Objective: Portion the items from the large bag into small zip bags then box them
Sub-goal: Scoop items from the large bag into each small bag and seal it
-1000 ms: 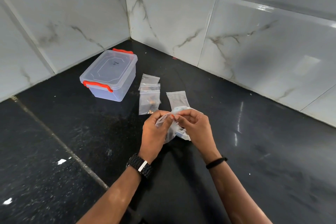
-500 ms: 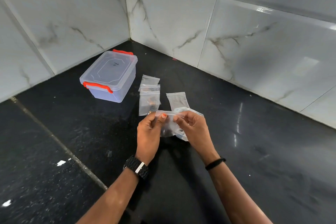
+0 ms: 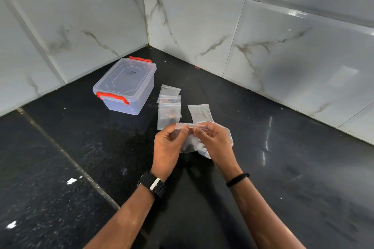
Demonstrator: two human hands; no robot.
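Observation:
My left hand (image 3: 167, 147) and my right hand (image 3: 214, 143) pinch the top strip of a small clear zip bag (image 3: 191, 137) between them; dark items show at its bottom. Under my right hand lies the large clear bag (image 3: 227, 137), mostly hidden. A filled small zip bag (image 3: 169, 115) lies on the black floor just beyond my left hand, with another small bag (image 3: 169, 91) behind it. An empty small zip bag (image 3: 200, 113) lies to the right of those. A clear plastic box (image 3: 126, 85) with orange latches stands closed at the back left.
Black stone floor (image 3: 81, 147) with a pale joint line running diagonally at the left. White marble-look wall tiles (image 3: 202, 26) meet in a corner behind the box. Small white scraps (image 3: 71, 181) lie on the floor at the left.
Both hands have turned the small zip bag level and spread along its top strip; one second ago they held it bunched together, fingertips close.

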